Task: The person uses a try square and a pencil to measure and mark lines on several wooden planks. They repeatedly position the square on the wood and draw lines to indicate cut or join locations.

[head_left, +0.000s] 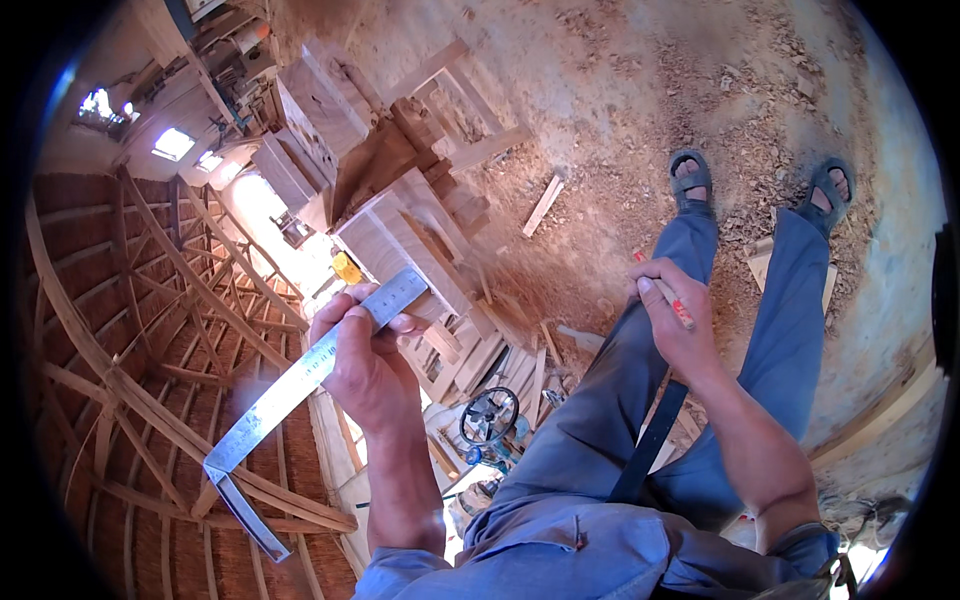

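My left hand (372,385) is closed round a metal try square (285,395), thumb on top of its marked blade. The blade slants up to the right, and its shorter arm hangs down at the lower left. Its upper end overlaps the pale wooden block (400,240) in view; whether it touches the wood I cannot tell. Over my right leg, my right hand (682,325) is closed on a red pencil (681,308), partly hidden by the fingers.
Heavy timber pieces (325,105) stand beyond the block, with a small yellow object (346,267) near it. A jointed wooden frame (485,110) and a loose wood strip (543,205) lie on the chip-strewn floor (590,130). A spoked handwheel (489,416) stands below the boards.
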The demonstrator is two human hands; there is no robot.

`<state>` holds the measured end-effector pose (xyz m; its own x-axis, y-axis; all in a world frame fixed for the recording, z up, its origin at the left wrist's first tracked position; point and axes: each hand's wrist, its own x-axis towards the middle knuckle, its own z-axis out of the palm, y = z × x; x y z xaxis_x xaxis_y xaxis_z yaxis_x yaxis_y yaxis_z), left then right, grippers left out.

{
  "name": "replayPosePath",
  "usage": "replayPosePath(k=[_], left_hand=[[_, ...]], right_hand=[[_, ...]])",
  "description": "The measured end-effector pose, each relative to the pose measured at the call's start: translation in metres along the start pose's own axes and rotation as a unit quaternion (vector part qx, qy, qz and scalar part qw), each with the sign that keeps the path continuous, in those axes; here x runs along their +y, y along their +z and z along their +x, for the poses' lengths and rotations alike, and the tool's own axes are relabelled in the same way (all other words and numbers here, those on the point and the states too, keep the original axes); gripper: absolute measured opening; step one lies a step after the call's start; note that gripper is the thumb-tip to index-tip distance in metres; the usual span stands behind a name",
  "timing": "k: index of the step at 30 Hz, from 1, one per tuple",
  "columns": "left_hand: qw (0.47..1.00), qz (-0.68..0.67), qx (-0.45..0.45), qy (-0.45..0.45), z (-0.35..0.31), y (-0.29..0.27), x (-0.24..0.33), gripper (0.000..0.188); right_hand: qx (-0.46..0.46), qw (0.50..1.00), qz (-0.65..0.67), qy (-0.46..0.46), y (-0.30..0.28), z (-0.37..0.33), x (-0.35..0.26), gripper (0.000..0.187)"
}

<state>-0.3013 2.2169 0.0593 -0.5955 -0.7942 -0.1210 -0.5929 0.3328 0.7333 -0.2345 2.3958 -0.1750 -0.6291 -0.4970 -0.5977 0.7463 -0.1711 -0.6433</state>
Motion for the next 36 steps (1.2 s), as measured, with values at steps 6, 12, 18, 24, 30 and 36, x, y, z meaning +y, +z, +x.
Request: replayPosePath(k=[6,12,18,24,30,36], left_hand=[[1.0,0.007,0.026,-0.007,-0.002,0.006,0.002,0.017],[0.999,0.01,0.036,-0.01,-0.002,0.009,0.005,0.017],[0.998,0.012,0.049,-0.03,-0.001,0.011,0.009,0.018],[0.998,-0.003,0.052,-0.032,-0.002,0.013,0.011,0.018],[0.996,0.009,0.083,-0.042,-0.001,0.014,0.012,0.019],[0.995,0.026,0.084,-0.055,0.0,0.016,0.014,0.019]], right_hand=[[-0.001,0.999,0.041,0.023,-0.006,0.001,0.002,0.011],[-0.003,0.998,0.049,0.045,-0.013,0.005,-0.008,0.011],[0.003,0.996,0.074,0.04,-0.015,0.01,-0.007,0.012],[0.006,0.994,0.095,0.058,-0.017,0.014,-0.01,0.013],[0.009,0.993,0.099,0.065,-0.02,0.017,-0.015,0.014],[0.005,0.992,0.096,0.085,-0.025,0.021,-0.023,0.013]])
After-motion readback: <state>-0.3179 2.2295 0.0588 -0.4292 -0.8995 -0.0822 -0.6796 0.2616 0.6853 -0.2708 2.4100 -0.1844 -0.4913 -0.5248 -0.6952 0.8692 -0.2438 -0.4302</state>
